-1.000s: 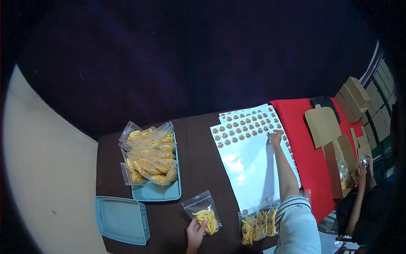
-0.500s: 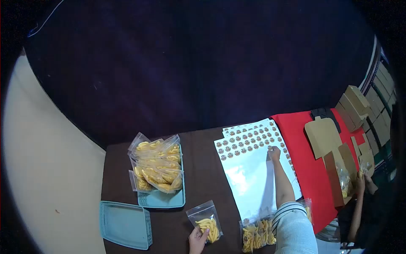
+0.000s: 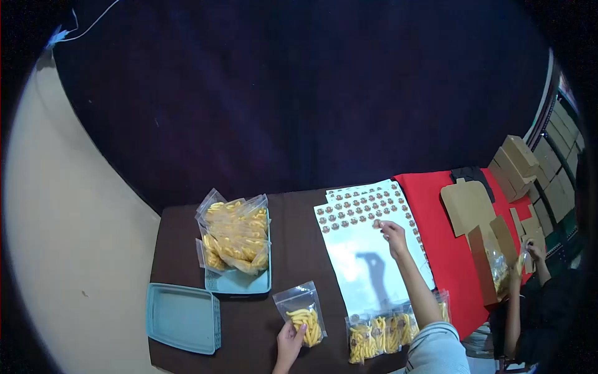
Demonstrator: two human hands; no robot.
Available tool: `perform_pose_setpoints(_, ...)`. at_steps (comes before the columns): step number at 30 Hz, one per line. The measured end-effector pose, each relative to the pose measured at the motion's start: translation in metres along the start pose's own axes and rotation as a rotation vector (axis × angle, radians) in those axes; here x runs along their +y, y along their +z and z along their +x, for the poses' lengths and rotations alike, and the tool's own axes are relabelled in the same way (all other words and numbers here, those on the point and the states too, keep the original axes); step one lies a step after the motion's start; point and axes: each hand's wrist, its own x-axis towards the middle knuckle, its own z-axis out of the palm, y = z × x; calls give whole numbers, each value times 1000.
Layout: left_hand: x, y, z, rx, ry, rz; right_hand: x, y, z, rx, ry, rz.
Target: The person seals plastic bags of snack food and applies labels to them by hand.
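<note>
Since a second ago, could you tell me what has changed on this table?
The right hand lifted off the white sticker sheet, apparently pinching a sticker. The left hand still holds the clear pouch of yellow snacks; the teal tray is unmoved.

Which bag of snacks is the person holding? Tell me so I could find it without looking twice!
Start at the teal tray piled with snack bags on the brown table. Just below its right corner lies one clear bag of yellow sticks, with the left hand on its bottom edge. It lies alone, unlike the tray's heap and the row of stickered bags to its right.
</note>
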Motion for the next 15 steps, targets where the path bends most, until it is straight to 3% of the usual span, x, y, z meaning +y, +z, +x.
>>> perform_pose_setpoints(4,22,20,-8,-47,94,-74,-61,21,-113,-195,-8,55)
perform_pose_setpoints(10,53,43,-29,-188,209,-109,-88,36,-244,-345,4,176)
perform_pose_setpoints(15,74,52,-64,-237,235,-88,-102,55,-320,-292,-58,138)
